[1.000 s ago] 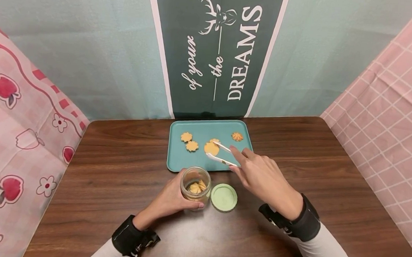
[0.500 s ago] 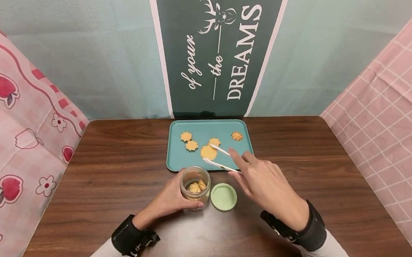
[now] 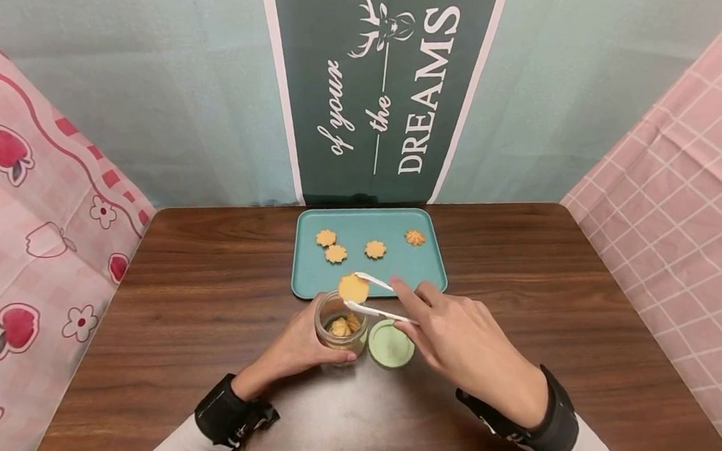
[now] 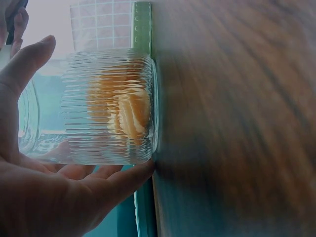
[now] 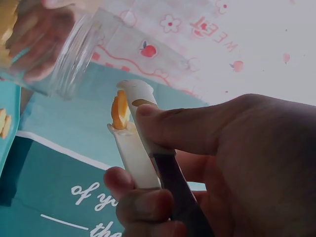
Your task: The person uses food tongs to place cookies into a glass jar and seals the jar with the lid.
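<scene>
My left hand point(image 3: 302, 344) grips a clear glass jar point(image 4: 108, 106) standing on the table, thumb on one side and fingers on the other. Several cookies point(image 3: 343, 327) lie at the jar's bottom. My right hand point(image 3: 455, 323) pinches white tongs point(image 5: 140, 153) between thumb and fingers. Held in the tongs' tips is one cookie point(image 3: 354, 288), above the far side of the jar's rim and near the tray's front edge. A pale green round lid point(image 3: 392, 344) lies right of the jar, partly under the tongs and right hand in the head view.
A teal tray point(image 3: 307, 278) behind the jar bears several flower-shaped cookies point(image 3: 375, 249). The brown wooden table point(image 3: 207, 264) is bordered by a printed pink cloth point(image 3: 34, 230) at left, a pink grid cloth point(image 3: 702, 207) at right and a green hanging cloth point(image 3: 381, 115) at the back.
The tongs have lifted a cookie off the tray and carried it toward me, to the jar's rim. The cookie behind it stays on the tray. The left hand and jar have hardly moved.
</scene>
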The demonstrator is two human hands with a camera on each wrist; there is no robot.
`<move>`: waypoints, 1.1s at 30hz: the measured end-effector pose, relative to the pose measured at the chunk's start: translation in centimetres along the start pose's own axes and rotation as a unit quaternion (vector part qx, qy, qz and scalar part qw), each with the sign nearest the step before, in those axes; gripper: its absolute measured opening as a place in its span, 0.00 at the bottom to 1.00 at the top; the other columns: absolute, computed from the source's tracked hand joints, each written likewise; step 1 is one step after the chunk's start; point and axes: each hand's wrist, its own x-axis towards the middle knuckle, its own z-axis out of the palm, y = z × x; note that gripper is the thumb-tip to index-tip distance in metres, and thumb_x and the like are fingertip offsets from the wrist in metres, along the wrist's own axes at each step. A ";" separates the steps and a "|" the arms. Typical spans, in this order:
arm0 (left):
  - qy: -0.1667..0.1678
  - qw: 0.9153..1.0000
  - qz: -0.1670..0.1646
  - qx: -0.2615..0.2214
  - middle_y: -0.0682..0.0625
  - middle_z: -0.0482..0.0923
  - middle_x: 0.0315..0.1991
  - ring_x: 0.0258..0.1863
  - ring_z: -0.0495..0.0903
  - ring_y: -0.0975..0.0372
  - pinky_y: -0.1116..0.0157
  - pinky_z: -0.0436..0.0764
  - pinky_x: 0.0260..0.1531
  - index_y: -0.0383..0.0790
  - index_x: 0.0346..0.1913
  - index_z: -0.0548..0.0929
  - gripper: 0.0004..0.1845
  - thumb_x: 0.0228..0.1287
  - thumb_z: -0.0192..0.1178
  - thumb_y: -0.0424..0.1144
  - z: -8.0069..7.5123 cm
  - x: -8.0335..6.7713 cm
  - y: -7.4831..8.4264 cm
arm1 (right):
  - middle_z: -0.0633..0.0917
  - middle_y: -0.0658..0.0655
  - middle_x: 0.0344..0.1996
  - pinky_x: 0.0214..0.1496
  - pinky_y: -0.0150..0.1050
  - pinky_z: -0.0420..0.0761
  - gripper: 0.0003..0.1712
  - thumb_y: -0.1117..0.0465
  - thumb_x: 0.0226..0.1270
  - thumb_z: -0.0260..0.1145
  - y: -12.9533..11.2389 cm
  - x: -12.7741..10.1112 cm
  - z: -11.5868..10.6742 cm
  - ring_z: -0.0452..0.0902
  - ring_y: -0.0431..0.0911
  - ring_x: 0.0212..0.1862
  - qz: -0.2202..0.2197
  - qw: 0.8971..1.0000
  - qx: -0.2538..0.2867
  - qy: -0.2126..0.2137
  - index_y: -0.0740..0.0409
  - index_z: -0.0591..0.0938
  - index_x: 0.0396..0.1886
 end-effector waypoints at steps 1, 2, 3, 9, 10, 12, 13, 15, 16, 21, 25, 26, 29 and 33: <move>0.001 1.000 -0.002 0.003 0.49 0.83 0.59 0.56 0.82 0.58 0.54 0.79 0.59 0.42 0.70 0.73 0.51 0.43 0.88 0.49 0.0 0.0 0.0 | 0.80 0.53 0.35 0.18 0.30 0.61 0.31 0.54 0.71 0.74 -0.1 -0.1 -0.1 0.62 0.37 0.18 -0.004 1.000 0.000 -0.001 0.59 0.80 0.70; 0.001 1.000 -0.003 0.005 0.49 0.82 0.59 0.55 0.82 0.58 0.55 0.80 0.58 0.42 0.70 0.73 0.50 0.43 0.88 0.49 0.0 0.0 0.0 | 0.80 0.53 0.36 0.18 0.30 0.62 0.31 0.54 0.71 0.74 -0.3 -0.1 -0.1 0.62 0.37 0.18 -0.007 1.000 0.000 -0.002 0.59 0.80 0.70; 0.001 1.000 -0.004 0.006 0.49 0.83 0.59 0.55 0.82 0.58 0.55 0.80 0.58 0.42 0.70 0.73 0.50 0.43 0.88 0.49 0.0 0.0 0.0 | 0.81 0.53 0.36 0.18 0.30 0.62 0.30 0.54 0.71 0.74 -0.4 -0.1 -0.1 0.61 0.37 0.18 -0.009 1.000 0.000 -0.003 0.59 0.80 0.70; -0.001 1.000 -0.006 0.005 0.50 0.82 0.59 0.55 0.82 0.58 0.56 0.80 0.57 0.42 0.71 0.73 0.51 0.43 0.88 0.49 -0.1 0.0 0.0 | 0.82 0.53 0.37 0.18 0.31 0.65 0.30 0.53 0.71 0.75 -0.7 -0.3 -0.3 0.63 0.37 0.17 -0.011 1.000 0.001 -0.006 0.59 0.82 0.68; -0.001 1.000 -0.005 0.005 0.50 0.82 0.59 0.55 0.82 0.58 0.56 0.80 0.57 0.42 0.71 0.72 0.51 0.43 0.88 0.49 -0.1 0.0 0.0 | 0.83 0.53 0.37 0.18 0.31 0.65 0.30 0.53 0.70 0.75 -0.7 -0.3 -0.3 0.63 0.37 0.17 -0.011 1.000 0.000 -0.007 0.59 0.82 0.68; -0.002 1.000 -0.002 0.004 0.50 0.82 0.60 0.56 0.82 0.58 0.56 0.80 0.57 0.42 0.71 0.73 0.51 0.43 0.88 0.49 -0.1 0.0 0.0 | 0.83 0.54 0.38 0.18 0.31 0.65 0.30 0.53 0.70 0.75 -0.8 -0.4 -0.3 0.64 0.37 0.17 -0.012 1.000 -0.002 -0.008 0.58 0.82 0.69; -0.001 1.000 -0.001 0.005 0.50 0.82 0.60 0.56 0.82 0.58 0.56 0.80 0.57 0.42 0.71 0.73 0.51 0.43 0.88 0.49 -0.1 0.0 0.0 | 0.83 0.54 0.38 0.18 0.31 0.66 0.30 0.53 0.70 0.75 -0.8 -0.4 -0.3 0.64 0.37 0.17 -0.012 1.000 -0.003 -0.009 0.58 0.81 0.69; -0.001 1.000 0.001 0.006 0.51 0.82 0.60 0.57 0.82 0.57 0.55 0.80 0.58 0.42 0.71 0.73 0.51 0.42 0.88 0.48 -0.1 0.0 0.1 | 0.83 0.54 0.39 0.18 0.31 0.66 0.31 0.54 0.70 0.75 -0.8 -0.4 -0.4 0.64 0.37 0.17 -0.013 1.000 -0.003 -0.011 0.57 0.81 0.69; 0.000 1.000 0.003 0.006 0.51 0.82 0.60 0.57 0.82 0.57 0.55 0.80 0.59 0.42 0.71 0.73 0.51 0.42 0.88 0.48 -0.1 0.0 0.1 | 0.84 0.53 0.39 0.18 0.31 0.65 0.31 0.54 0.70 0.75 -0.8 -0.4 -0.4 0.64 0.37 0.17 -0.013 1.000 -0.003 -0.012 0.57 0.81 0.70; 0.000 1.000 0.004 0.005 0.52 0.82 0.59 0.58 0.81 0.58 0.55 0.79 0.60 0.44 0.72 0.73 0.52 0.42 0.88 0.48 -0.1 -0.1 0.1 | 0.84 0.53 0.40 0.18 0.31 0.65 0.31 0.54 0.70 0.75 -0.9 -0.4 -0.5 0.64 0.37 0.18 -0.015 1.000 -0.004 -0.018 0.55 0.80 0.71; 0.000 1.000 0.007 0.006 0.53 0.82 0.59 0.57 0.81 0.59 0.55 0.79 0.61 0.45 0.73 0.72 0.52 0.43 0.87 0.48 0.0 -0.1 0.1 | 0.84 0.53 0.41 0.18 0.32 0.66 0.31 0.53 0.70 0.75 -0.9 -0.5 -0.5 0.66 0.38 0.18 -0.021 1.000 -0.004 -0.018 0.56 0.81 0.70; 0.000 1.000 0.007 0.007 0.53 0.82 0.59 0.57 0.81 0.60 0.55 0.79 0.61 0.45 0.73 0.72 0.52 0.43 0.87 0.48 0.0 -0.1 0.1 | 0.84 0.53 0.41 0.18 0.32 0.67 0.31 0.53 0.70 0.75 -0.9 -0.5 -0.4 0.66 0.38 0.18 -0.022 1.000 -0.006 -0.017 0.56 0.81 0.70; 0.000 1.000 0.008 0.008 0.53 0.82 0.59 0.58 0.81 0.60 0.55 0.79 0.61 0.45 0.73 0.72 0.52 0.43 0.87 0.49 0.0 -0.1 0.0 | 0.84 0.53 0.40 0.18 0.33 0.67 0.31 0.53 0.70 0.75 -0.9 -0.5 -0.4 0.66 0.38 0.18 -0.024 1.000 -0.007 -0.014 0.56 0.81 0.69; 0.001 1.000 0.011 0.009 0.53 0.82 0.59 0.57 0.81 0.60 0.55 0.79 0.61 0.46 0.73 0.73 0.51 0.43 0.87 0.49 0.0 -0.1 0.0 | 0.83 0.53 0.41 0.18 0.32 0.66 0.31 0.51 0.71 0.74 -0.9 -0.6 -0.3 0.65 0.37 0.18 -0.025 1.000 0.001 -0.011 0.57 0.81 0.70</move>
